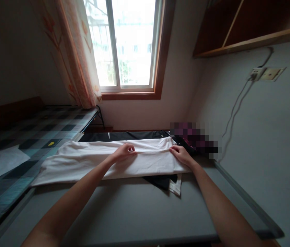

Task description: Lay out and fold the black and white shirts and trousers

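Observation:
A white garment (83, 164) lies stretched out in a long folded strip across the grey table; its exact kind I cannot tell. My left hand (124, 152) is closed in a pinch on the cloth near the middle of the strip. Farther right, my right hand (183, 156) pinches the same cloth near its right end. A small ridge runs through the fabric between both hands. Black cloth (134, 134) shows along the far side. Another dark piece with a white edge (175, 187) sticks out from under the near side.
The grey table (139, 212) meets the wall on the right. A dark purplish bundle (193, 137), partly blurred, sits at its far right corner. On the left is a checked bed (65, 120) with a paper sheet (0, 161). A cord (233, 113) hangs from a wall socket (259, 73).

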Demonstrator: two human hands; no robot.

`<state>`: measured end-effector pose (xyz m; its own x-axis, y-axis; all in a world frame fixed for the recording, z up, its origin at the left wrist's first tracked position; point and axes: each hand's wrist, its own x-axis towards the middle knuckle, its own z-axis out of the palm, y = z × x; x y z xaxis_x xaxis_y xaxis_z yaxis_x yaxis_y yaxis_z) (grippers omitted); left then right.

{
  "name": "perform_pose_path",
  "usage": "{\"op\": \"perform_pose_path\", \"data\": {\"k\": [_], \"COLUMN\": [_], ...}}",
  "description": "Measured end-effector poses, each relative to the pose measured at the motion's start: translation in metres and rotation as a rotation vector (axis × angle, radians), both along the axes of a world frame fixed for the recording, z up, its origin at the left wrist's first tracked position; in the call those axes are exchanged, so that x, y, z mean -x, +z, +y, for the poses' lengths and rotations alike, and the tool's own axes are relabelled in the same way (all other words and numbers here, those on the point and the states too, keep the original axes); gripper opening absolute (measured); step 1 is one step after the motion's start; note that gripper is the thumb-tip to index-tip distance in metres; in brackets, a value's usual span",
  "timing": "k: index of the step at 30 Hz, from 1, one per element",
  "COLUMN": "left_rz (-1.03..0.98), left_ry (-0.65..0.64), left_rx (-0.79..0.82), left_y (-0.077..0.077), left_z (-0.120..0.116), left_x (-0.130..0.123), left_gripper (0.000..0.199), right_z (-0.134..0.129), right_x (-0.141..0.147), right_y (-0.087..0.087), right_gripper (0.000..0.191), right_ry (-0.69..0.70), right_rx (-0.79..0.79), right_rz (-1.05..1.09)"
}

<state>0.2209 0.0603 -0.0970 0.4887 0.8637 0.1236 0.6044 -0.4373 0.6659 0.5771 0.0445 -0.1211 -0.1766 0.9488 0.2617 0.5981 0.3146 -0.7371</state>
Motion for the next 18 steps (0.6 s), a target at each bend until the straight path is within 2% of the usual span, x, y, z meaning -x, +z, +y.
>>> {"op": "perform_pose_path", "data": {"k": [4, 9, 14, 18], "left_rz": [0.183, 0.406, 0.639, 0.733], "left_ry": [0.108, 0.297, 0.506, 0.720], "left_rx": [-0.177, -0.303, -0.272, -0.185], "left_y": [-0.005, -0.009, -0.003, 0.001], "left_z": [-0.005, -0.010, -0.021, -0.031], "left_x": [0.035, 0.104, 0.184, 0.238], "left_gripper": [0.041, 0.040, 0.044, 0.038], "right_z": [0.001, 0.002, 0.004, 0.005], "right_x": [0.000, 0.000, -0.001, -0.002], "right_y": [-0.003, -0.006, -0.009, -0.011], "right_gripper": [0.035, 0.028, 0.026, 0.026], "right_ry": [-0.009, -0.025, -0.074, -0.069], "right_rx": [-0.024, -0.091, -0.167, -0.174], "right_rz": [-0.054, -0.145, -0.339, -0.363]}}
